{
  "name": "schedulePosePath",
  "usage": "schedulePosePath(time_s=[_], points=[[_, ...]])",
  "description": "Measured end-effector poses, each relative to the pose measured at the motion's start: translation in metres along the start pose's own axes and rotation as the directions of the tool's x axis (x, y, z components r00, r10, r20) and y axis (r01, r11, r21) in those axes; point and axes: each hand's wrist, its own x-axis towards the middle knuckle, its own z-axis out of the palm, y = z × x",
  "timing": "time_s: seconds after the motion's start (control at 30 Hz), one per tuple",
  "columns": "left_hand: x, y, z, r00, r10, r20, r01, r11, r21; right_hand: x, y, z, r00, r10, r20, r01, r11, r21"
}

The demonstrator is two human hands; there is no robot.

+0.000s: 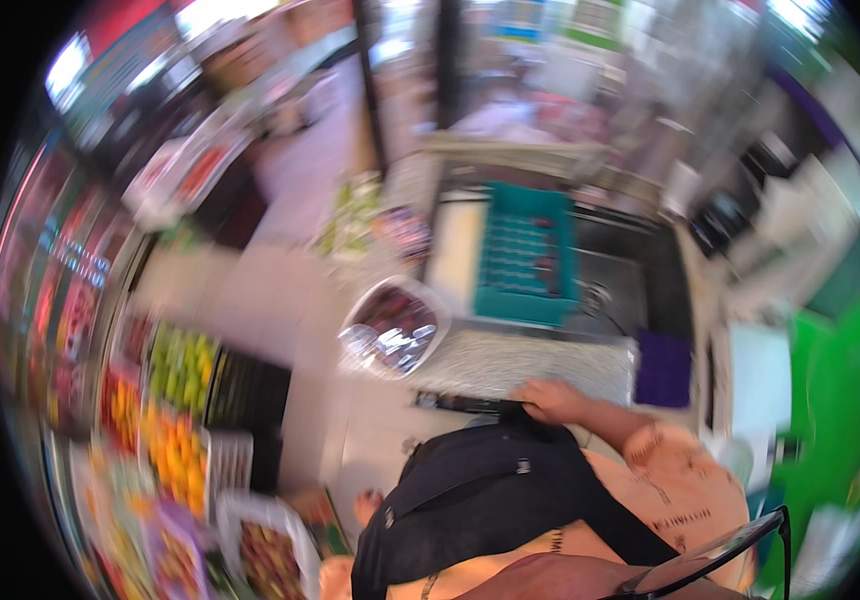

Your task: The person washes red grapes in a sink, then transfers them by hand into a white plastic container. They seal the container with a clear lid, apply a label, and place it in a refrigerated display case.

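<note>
My right hand (551, 400) is at the front edge of a speckled stone counter (527, 364). Beside its fingers a long black item (467, 405) juts leftward; blur hides what it is and whether I grip it. Only a small part of my left hand (367, 508) shows, low beside the black bag (486, 491) worn across my front; its fingers cannot be made out. On the counter's left end sits a white container (436, 304) of dark fruit under shiny clear wrap. Behind the counter edge, a teal plastic basket (524, 259) holds a few dark pieces.
A metal sink (610, 274) lies right of the basket, with a purple cloth (662, 369) at its near corner. A pale board (456, 240) is left of the basket. Green fruit (181, 367) and orange fruit (175, 457) fill crates at lower left, near a bag of produce (269, 559).
</note>
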Motion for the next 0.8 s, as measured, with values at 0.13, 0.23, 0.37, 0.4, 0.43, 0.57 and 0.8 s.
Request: schedulePosePath(time_s=[0.13,0.23,0.37,0.4,0.43,0.57,0.8], points=[[0.035,-0.037,-0.019,0.957,-0.272,0.097,0.261,0.958,0.116,-0.005,0.016,-0.116,0.839,0.119,-0.531,-0.077,0.992,0.1],[0.058,-0.021,-0.033,0.959,-0.281,0.044,0.271,0.95,0.156,-0.033,0.054,-0.18,0.708,0.168,-0.686,-0.126,0.986,0.111],[0.081,0.023,-0.024,0.982,-0.189,0.002,0.188,0.976,0.114,-0.084,0.134,-0.232,0.574,0.283,-0.769,-0.311,0.943,0.115],[0.085,0.036,-0.018,0.987,-0.158,-0.003,0.158,0.983,0.096,-0.091,0.16,-0.243,0.519,0.363,-0.774,-0.34,0.918,0.202],[0.087,0.049,-0.011,0.992,-0.127,-0.007,0.128,0.989,0.071,-0.095,0.186,-0.254,0.455,0.479,-0.75,-0.389,0.865,0.316],[0.088,0.103,0.015,0.986,-0.161,0.039,0.165,0.975,-0.15,-0.113,0.282,-0.3,0.341,0.45,-0.825,-0.578,0.793,0.193],[0.034,0.132,0.0,0.964,-0.256,0.078,0.249,0.965,0.081,-0.115,0.414,-0.361,0.109,0.5,-0.859,-0.895,0.425,0.134]])
